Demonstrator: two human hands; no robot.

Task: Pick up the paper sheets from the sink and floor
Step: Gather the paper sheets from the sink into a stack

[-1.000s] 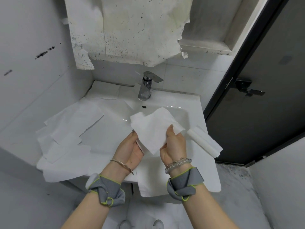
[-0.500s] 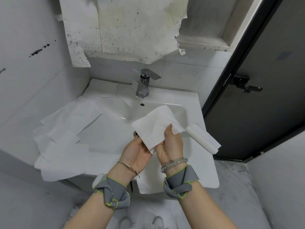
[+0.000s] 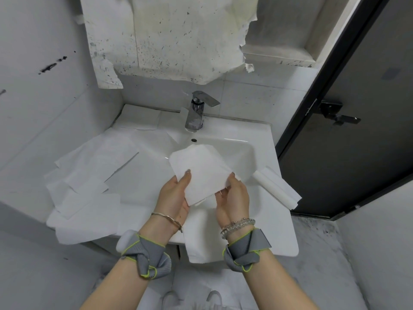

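Observation:
A folded white paper sheet [image 3: 202, 173] is held above the front of the white sink [image 3: 237, 151]. My left hand [image 3: 174, 195] grips its left edge with the thumb on top. My right hand [image 3: 234, 198] holds its right lower edge, thumb on the sheet. Several more white sheets [image 3: 89, 173] lie spread over the sink's left side and counter. One sheet [image 3: 199, 242] hangs over the front rim. A folded sheet [image 3: 277, 189] rests on the right rim. More paper [image 3: 196, 291] lies on the floor below, partly hidden by my arms.
A chrome faucet [image 3: 196, 110] stands at the back of the basin. Torn, stained paper [image 3: 169, 36] covers the wall above. A dark door [image 3: 348, 121] with a handle is at the right. Tiled walls close in the left side.
My left hand has moved from under the sheet to grip its left edge. The sheet now lies flatter between both hands. The camera has shifted slightly.

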